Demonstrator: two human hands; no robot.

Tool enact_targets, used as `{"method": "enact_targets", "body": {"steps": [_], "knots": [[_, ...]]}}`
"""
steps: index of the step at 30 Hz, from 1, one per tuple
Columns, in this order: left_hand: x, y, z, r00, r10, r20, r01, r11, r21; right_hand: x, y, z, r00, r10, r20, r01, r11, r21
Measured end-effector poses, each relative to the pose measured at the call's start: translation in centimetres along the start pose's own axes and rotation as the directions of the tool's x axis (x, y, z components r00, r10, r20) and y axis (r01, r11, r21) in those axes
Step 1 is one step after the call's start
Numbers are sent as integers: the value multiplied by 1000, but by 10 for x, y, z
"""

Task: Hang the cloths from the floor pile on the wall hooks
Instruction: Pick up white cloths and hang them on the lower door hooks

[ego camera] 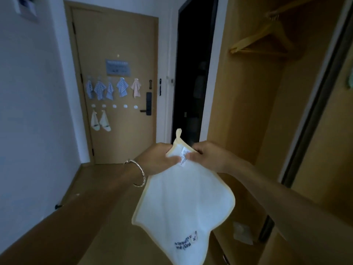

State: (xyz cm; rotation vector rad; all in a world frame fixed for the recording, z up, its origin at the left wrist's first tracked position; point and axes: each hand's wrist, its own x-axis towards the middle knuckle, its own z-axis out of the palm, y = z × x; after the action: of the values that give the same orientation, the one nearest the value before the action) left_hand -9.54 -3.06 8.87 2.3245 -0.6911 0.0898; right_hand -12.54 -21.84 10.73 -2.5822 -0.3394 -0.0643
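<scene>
White cloth (183,203) with pale yellow trim hung in front of you. Your left hand (162,159) and right hand (208,157) both pinched its top corner, thumbs by the care label (184,155), with the loop (178,133) standing up between them. Well ahead, the door (118,35) carried four blue striped cloths (99,90), a pink cloth (136,88) and, lower down, two white cloths (104,121) beside three bare hooks (125,106).

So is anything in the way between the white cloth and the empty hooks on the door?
Nothing visible blocks it. The left hand and right hand hold the white cloth, and open floor leads to the door, where three lower hooks are free.
</scene>
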Motion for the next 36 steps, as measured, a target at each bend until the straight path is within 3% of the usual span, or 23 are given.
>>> {"method": "enact_targets", "body": {"steps": [5,13,23,31,36], "knots": [[72,-65,-42,998,-15,-67,14,1000,-5,111,-1,14,997,-25,-68,27,999,34],[150,-150,-67,998,-54,-42,59,990,131,244,18,48,998,-59,-31,61,995,73],[267,-266,-99,975,-112,-190,159,955,252,437,37,82,971,-237,12,234,967,100],[400,-336,-145,933,-218,-285,303,904,301,611,63,63,933,-359,17,349,918,188],[444,-380,-154,922,-283,-266,359,881,309,681,71,79,904,-417,97,397,901,174]]}}
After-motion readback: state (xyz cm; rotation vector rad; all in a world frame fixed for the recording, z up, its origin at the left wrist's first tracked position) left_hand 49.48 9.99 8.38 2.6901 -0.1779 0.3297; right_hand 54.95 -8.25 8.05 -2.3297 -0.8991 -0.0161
